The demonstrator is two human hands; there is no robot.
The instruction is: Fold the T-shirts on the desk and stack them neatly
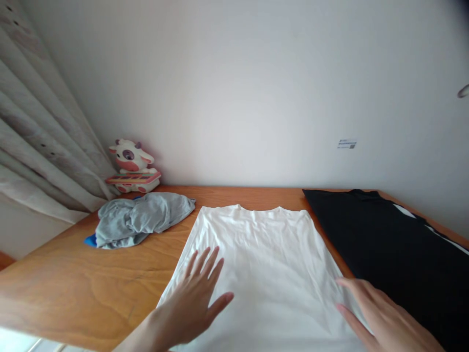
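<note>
A white shirt (pixel 264 264) lies spread out on the wooden table (pixel 91 293), its neckline toward the wall and its surface lightly wrinkled. Over its left side is my left hand (pixel 194 303), open with the fingers spread and nothing held. My right hand (pixel 384 318) is at the shirt's right edge, thumb and fingers apart; whether it touches the cloth I cannot tell. The lower end of the shirt runs out of view.
To the right lies a flat black garment (pixel 395 249) with white strips. A crumpled grey garment (pixel 146 217) with blue parts rests at the left. Behind it a toy cow with a keyboard (pixel 132 168) stands against the wall, beside a curtain (pixel 40 122).
</note>
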